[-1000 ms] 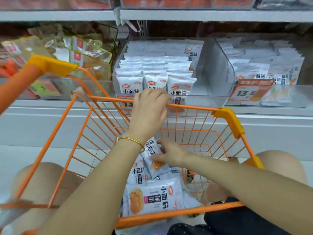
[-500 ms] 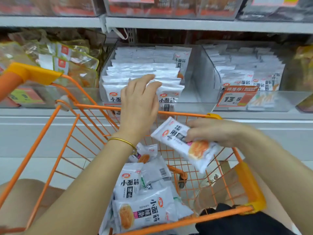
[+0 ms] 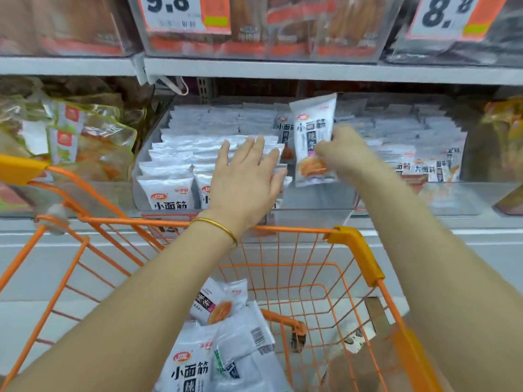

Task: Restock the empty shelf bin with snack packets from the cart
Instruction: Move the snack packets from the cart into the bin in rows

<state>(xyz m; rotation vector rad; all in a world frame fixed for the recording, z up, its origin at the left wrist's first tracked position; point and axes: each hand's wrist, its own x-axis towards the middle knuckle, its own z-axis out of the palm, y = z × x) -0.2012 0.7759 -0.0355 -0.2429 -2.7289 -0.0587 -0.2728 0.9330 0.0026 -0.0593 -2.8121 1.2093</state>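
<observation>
Right hand (image 3: pixel 339 154) pinches one snack packet (image 3: pixel 312 128) by its right side (packet upright), just right of the left hand (image 3: pixel 243 182). Left hand: fingers straight, laid against the stocked packets (image 3: pixel 181 162) in the shelf bin (image 3: pixel 314 198). The cart (image 3: pixel 297 230), holding spare packets (image 3: pixel 192 369), sits below both hands.

**A:** Where does the view look from?

**B:** From the person's head, wide-angle, facing forward and a little down. Both forearms come in from the bottom edge.

**A:** How near is it?

**B:** Close. The cart (image 3: pixel 297 230) fills the lower half, and the shelf bin (image 3: pixel 308 203) is straight ahead at mid-frame. The left hand (image 3: pixel 243 179) and right hand (image 3: pixel 342 154) reach it. The top edge cuts the price tags (image 3: pixel 172 9).

**A:** Does another view share any of this?

**B:** This is the single view.
</observation>
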